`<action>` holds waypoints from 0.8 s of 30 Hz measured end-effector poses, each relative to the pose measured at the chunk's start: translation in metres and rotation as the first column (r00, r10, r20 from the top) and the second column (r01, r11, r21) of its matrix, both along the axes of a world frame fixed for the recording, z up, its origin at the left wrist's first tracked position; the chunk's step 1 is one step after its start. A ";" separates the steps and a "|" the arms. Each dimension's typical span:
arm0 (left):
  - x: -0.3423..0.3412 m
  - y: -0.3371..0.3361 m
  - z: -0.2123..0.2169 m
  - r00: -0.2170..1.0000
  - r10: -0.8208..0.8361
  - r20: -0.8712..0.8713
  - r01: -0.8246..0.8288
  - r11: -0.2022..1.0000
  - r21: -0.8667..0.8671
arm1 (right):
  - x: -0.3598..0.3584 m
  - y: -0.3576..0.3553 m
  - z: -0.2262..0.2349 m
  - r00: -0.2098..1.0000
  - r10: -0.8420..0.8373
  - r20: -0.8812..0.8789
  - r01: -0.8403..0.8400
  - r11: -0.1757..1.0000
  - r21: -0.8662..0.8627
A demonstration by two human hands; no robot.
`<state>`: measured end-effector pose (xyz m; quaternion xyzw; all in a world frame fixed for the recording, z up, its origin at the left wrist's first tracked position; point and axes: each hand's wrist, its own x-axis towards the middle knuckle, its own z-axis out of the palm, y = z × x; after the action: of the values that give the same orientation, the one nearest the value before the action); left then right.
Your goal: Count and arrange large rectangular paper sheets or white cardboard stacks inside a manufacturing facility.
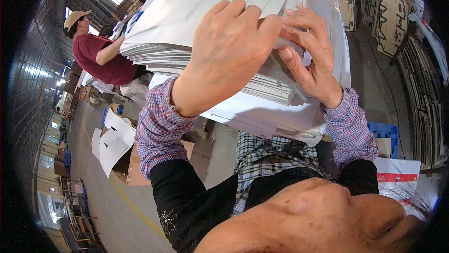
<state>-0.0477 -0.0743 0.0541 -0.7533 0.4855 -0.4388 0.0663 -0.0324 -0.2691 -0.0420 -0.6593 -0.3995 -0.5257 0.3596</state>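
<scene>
- Stack of white sheets sits high, centre; my left hand lies flat on it, fingers together.
- Right hand pinches a corner; I judge sheets could slide off.

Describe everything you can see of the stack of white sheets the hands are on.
The stack of white sheets is a thick pile of flat, paper-like or thin card sheets, white to pale grey, with many thin edges showing along its side. The layers are not flush; lower ones jut out in steps. It fills the upper middle of the view on a larger white pile. The left hand lies spread over its near edge, and the right hand pinches the edges at the corner.
</scene>
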 end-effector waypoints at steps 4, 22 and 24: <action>-0.002 0.004 0.005 0.986 -0.040 -0.164 0.037 0.999 -0.025 | 0.001 -0.006 -0.002 0.991 0.100 -0.092 -0.096 0.994 0.051; -0.003 -0.003 0.015 0.998 -0.059 0.037 0.062 0.994 -0.089 | -0.004 -0.002 -0.003 0.996 0.058 -0.073 -0.053 0.996 0.067; -0.001 -0.012 0.011 0.997 -0.065 0.045 0.069 0.993 -0.094 | -0.004 0.000 -0.004 0.997 0.043 -0.058 -0.039 0.997 0.074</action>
<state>-0.0486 -0.0865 0.0651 -0.7296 0.4872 -0.4793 0.0257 -0.0368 -0.2692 -0.0459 -0.6527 -0.3829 -0.5126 0.4058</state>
